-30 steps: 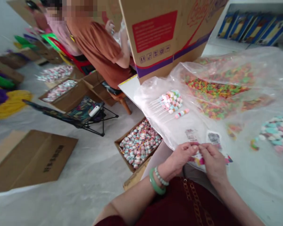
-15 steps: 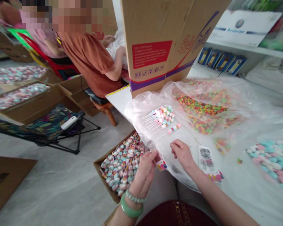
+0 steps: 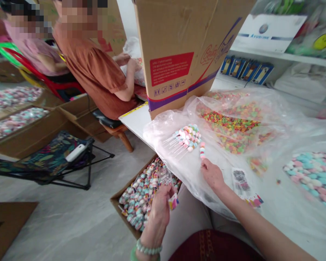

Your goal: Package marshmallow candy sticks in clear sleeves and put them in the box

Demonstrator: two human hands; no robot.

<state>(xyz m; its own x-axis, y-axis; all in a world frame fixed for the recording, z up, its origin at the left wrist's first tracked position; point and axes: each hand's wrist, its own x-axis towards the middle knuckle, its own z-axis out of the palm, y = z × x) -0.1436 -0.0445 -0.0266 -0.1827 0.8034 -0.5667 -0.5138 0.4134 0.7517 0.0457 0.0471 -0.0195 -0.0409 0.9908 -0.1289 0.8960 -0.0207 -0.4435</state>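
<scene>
My left hand (image 3: 159, 204) is closed around a small clear plastic bag (image 3: 166, 176) with a colourful printed end, held over the carton of wrapped sweets (image 3: 145, 192). My right hand (image 3: 212, 174) pinches a marshmallow skewer (image 3: 202, 149) at its near end. Its pink, white and blue pieces point away from me, and its stick is hidden by the hand. Just left of it lies a pile of marshmallow skewers (image 3: 189, 137), their thin white sticks pointing left. A stack of flat printed bags (image 3: 241, 181) rests on the plastic sheet to the right of my right wrist.
A large cardboard box (image 3: 179, 54) stands at the table's back. Ring-shaped candies (image 3: 230, 123) lie under clear plastic, and loose marshmallows (image 3: 312, 177) are heaped at right. A co-worker in a brown top (image 3: 89, 61) sits beyond. A folding stool (image 3: 57, 156) stands at left.
My right hand, empty before, has taken the separate skewer and turned it to point away from me. My left hand has moved down and left with the bag.
</scene>
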